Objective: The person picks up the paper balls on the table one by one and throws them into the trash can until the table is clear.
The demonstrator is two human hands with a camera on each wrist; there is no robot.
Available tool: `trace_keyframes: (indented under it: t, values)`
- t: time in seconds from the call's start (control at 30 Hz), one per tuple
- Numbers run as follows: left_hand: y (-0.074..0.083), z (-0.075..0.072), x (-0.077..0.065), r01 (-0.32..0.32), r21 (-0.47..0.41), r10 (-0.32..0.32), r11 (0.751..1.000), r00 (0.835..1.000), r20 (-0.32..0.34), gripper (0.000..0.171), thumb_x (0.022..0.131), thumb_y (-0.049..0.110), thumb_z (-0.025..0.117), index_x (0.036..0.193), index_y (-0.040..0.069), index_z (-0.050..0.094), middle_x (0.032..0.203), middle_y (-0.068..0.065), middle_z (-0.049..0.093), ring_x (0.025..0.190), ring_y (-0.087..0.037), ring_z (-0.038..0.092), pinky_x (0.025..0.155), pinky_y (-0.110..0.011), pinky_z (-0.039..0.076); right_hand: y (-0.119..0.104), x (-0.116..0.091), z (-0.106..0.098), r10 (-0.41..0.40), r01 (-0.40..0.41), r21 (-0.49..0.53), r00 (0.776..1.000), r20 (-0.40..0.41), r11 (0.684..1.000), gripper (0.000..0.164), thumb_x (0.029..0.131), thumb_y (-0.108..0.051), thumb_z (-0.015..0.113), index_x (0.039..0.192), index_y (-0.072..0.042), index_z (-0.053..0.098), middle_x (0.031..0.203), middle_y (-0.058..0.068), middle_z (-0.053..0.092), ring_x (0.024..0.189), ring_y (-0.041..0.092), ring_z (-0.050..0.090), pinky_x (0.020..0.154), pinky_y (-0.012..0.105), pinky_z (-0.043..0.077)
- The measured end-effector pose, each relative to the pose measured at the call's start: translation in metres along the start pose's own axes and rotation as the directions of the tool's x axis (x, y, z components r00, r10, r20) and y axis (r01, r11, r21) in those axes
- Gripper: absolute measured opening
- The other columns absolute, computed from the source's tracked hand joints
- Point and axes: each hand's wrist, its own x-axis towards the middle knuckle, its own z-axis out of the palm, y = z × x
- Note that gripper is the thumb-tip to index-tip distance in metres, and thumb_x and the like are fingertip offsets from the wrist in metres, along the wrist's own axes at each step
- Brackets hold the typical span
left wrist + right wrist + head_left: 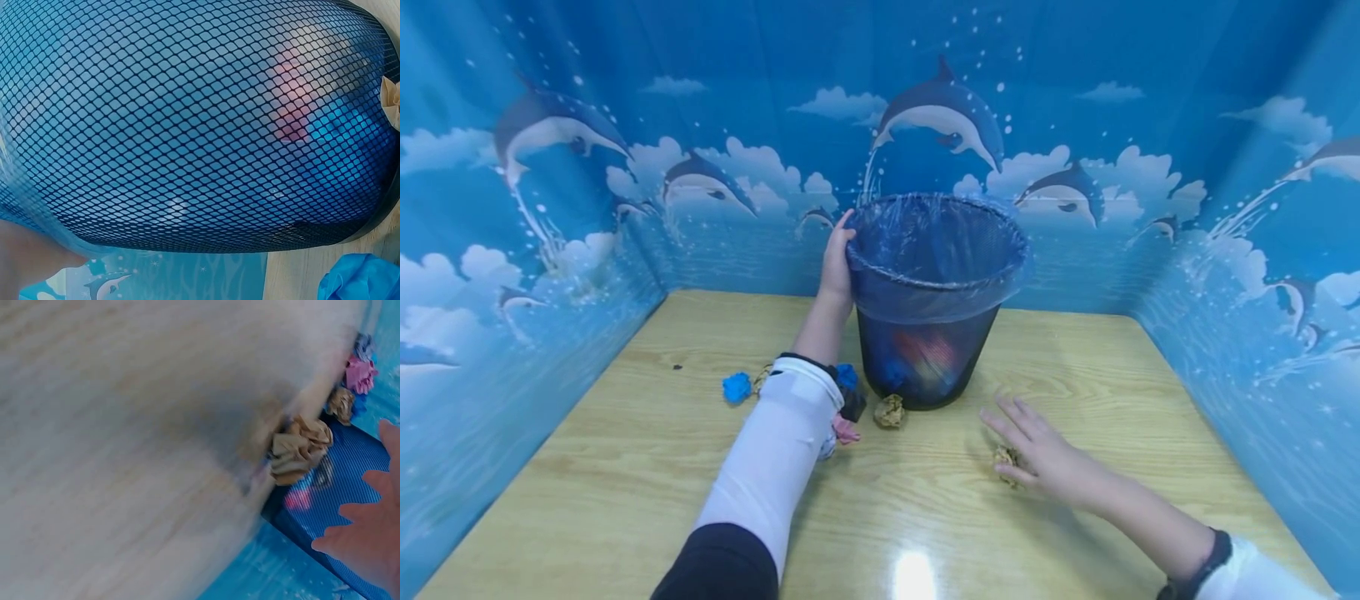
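Observation:
A black mesh wastebasket (925,350) lined with a clear bluish bag stands upright, with blurred coloured pieces showing through its lower wall. My left hand (837,262) holds it at the left side of the rim, some of the fingers hidden behind it; the mesh fills most of the left wrist view. Over the right part of the table is my right hand (1048,458), fingers spread and extended. A crumpled brown paper ball (1006,463) shows beside its thumb. In the right wrist view that brown ball (301,450) appears apart from the spread fingers (356,512).
Another brown paper ball (890,412) lies at the basket's foot. Left of it are a pink paper ball (846,430), a black one (853,403) and a blue one (737,388), some partly behind my left forearm. A dolphin-print curtain (760,100) encloses the wooden table (625,467).

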Motion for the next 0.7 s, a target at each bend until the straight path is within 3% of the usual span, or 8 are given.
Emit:
trace_keyframes:
  t: [0.27, 0.7]
  values:
    - [-0.002, 0.0, 0.0, -0.016, -0.002, 0.016, 1.0, 1.0, 0.007, 0.06, 0.094, 0.033, 0.034, 0.153, 0.022, 0.028, 0.162, -0.001, 0.019, 0.147, -0.024, 0.021, 0.119, -0.047, 0.019, 0.003, -0.007, 0.018, -0.007, 0.007, -0.002, 0.999, 0.041, 1.0, 0.066, 0.09, -0.031, 0.065, 0.146, -0.006, 0.041, 0.153, 0.027, 0.029, 0.138, 0.053, 0.025, 0.103, 0.067, 0.031]
    - [0.001, 0.0, -0.001, 0.0, -0.005, 0.0, 1.0, 1.0, 0.013, 0.058, 0.096, 0.032, 0.034, 0.153, 0.026, 0.028, 0.162, 0.001, 0.016, 0.148, -0.023, 0.02, 0.119, -0.045, 0.02, 0.006, -0.005, 0.024, -0.029, 0.027, 0.026, 0.996, 0.078, 0.999, 0.062, 0.088, -0.022, 0.067, 0.143, -0.004, 0.044, 0.148, 0.03, 0.035, 0.135, 0.054, 0.031, 0.102, 0.065, 0.035]
